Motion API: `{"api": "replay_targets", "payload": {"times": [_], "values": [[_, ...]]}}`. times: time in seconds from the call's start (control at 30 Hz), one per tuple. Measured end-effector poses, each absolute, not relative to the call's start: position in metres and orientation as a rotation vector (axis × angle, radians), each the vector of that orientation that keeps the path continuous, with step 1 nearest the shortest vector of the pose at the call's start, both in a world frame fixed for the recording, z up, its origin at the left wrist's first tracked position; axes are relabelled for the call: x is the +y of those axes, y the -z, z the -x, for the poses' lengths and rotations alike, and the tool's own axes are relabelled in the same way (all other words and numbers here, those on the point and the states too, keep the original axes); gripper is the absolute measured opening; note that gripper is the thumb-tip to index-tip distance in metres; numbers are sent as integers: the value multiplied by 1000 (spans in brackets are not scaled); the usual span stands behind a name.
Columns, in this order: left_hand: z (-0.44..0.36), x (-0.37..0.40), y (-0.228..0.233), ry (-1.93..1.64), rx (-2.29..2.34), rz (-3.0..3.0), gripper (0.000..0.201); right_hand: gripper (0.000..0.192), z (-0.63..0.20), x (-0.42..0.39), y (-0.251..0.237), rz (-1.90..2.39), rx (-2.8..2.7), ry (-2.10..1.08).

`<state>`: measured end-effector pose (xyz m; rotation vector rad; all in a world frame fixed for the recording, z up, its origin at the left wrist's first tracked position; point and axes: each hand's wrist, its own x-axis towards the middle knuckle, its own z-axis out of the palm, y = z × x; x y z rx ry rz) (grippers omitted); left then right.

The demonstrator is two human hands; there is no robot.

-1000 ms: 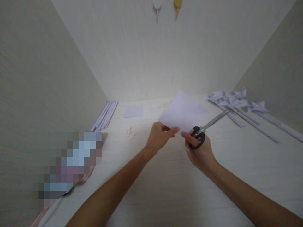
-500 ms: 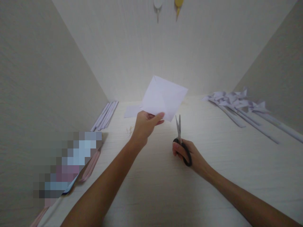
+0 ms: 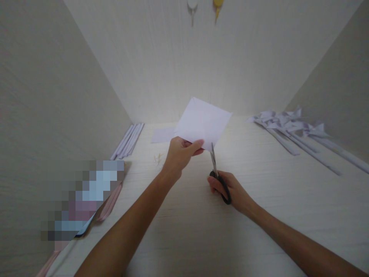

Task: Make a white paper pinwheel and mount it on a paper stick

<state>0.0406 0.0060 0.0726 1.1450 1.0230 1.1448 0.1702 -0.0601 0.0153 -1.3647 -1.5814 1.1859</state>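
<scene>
Between the thumb and fingers of my left hand (image 3: pixel 183 154) is a square sheet of white paper (image 3: pixel 203 121), pinched along its lower edge and held up above the table. My right hand (image 3: pixel 226 186) is closed round the black handles of a pair of scissors (image 3: pixel 213 163). The blades point up and away from me, and their tips overlap the paper's lower right corner. Whether they have cut into it I cannot tell. Behind my left hand, another piece of white paper (image 3: pixel 162 134) lies flat on the table.
Rolled white paper sticks (image 3: pixel 128 140) lie at the left. On the right are several paper pinwheels (image 3: pixel 284 123) on sticks. Tiny pale sticks (image 3: pixel 158 157) lie near my left wrist. Pink strips (image 3: pixel 111 202) rest by a pixelated area. White (image 3: pixel 192 5) and yellow (image 3: pixel 218 4) pointed-tip objects are at the top.
The scissors have moved left and their blades have come together, with the tips now at the paper's lower corner. The paper has shifted slightly right and down in my left hand.
</scene>
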Motion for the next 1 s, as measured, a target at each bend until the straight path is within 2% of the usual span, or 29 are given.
{"api": "replay_targets", "payload": {"times": [1.0], "values": [[-39,7,-71,-1118,1029,-1186,15,37,-170,-60,-15,1403,-1605,-1159]]}}
